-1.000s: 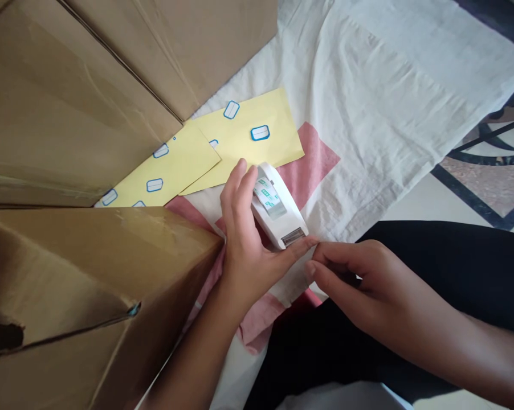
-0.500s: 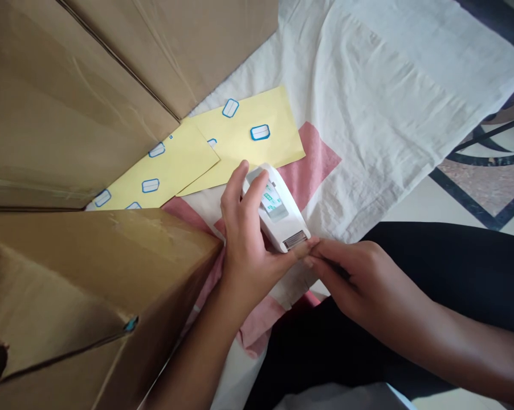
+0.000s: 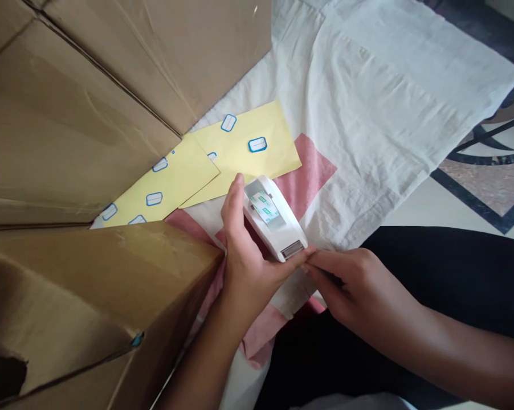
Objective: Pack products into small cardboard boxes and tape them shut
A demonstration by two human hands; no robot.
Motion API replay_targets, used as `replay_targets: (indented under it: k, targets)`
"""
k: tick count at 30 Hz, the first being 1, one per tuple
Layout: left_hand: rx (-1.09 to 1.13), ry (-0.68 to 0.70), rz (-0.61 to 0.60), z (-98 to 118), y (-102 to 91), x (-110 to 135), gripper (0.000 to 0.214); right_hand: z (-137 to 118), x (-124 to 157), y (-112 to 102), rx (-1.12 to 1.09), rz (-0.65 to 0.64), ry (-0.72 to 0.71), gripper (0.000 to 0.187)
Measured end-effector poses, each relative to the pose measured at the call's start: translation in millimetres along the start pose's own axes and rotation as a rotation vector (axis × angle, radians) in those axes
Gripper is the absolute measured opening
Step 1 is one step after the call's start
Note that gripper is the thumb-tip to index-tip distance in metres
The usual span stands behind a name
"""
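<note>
Dispenser sits in left hand, right hand touching left thumb.

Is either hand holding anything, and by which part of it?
The left hand holds a white device, thumb along its lower end; the rest of the grip is mostly hidden. Whether the right hand grips anything cannot be told.

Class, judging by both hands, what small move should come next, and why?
Perhaps ease the bare right hand slightly away, steadying the white, rounded plastic device with the bare left hand: the right fingertips meet the left thumb beside the device's dark slot.
</note>
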State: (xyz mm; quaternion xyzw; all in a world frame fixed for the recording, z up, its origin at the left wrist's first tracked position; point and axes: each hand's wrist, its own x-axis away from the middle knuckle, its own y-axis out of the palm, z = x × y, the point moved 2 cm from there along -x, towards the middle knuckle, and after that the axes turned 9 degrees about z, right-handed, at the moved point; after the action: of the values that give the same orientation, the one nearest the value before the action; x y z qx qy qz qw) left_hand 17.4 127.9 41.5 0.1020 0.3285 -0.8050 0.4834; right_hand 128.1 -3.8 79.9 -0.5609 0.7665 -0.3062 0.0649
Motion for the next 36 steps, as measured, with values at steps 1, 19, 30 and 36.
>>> replay_targets:
  k: [1, 19, 30, 36]
  targets:
    - [-0.006, -0.001, -0.007, 0, 0.0, 0, 0.119, 0, 0, 0, 0.004, -0.008, 0.008, 0.027]
    - [-0.075, 0.017, -0.052, 7, -3.6, -3, 0.109, -5, 9, -15, 0.038, -0.075, -0.027, 0.025]
    - [-0.136, 0.036, -0.072, 7, -3.3, -1, 0.113, -2, 14, -17, 0.029, -0.081, -0.042, 0.025]
    - [-0.152, 0.047, -0.068, 4, -1.7, 1, 0.114, -1, 11, -14, 0.042, -0.091, -0.047, 0.025]
